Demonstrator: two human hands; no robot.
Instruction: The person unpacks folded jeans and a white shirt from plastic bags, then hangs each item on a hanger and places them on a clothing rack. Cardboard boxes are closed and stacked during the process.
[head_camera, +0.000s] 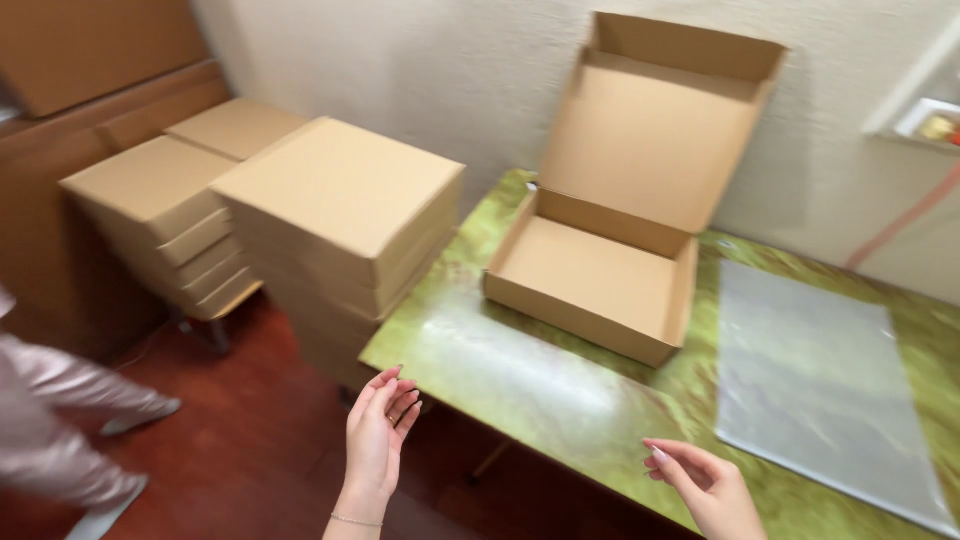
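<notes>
Beyond empty hands (540, 465): open cardboard box (600, 275).

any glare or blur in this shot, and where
Head view: soft glare whitens the green tabletop in front of the open cardboard box; the clear plastic sheet looks hazy and washed out. Motion blur smears the tabletop pattern and the person's legs at the left edge. Left hand and right hand are fairly sharp.

cardboard box (600, 270) | brown, empty | lid open, upright | on green table, against wall
</notes>
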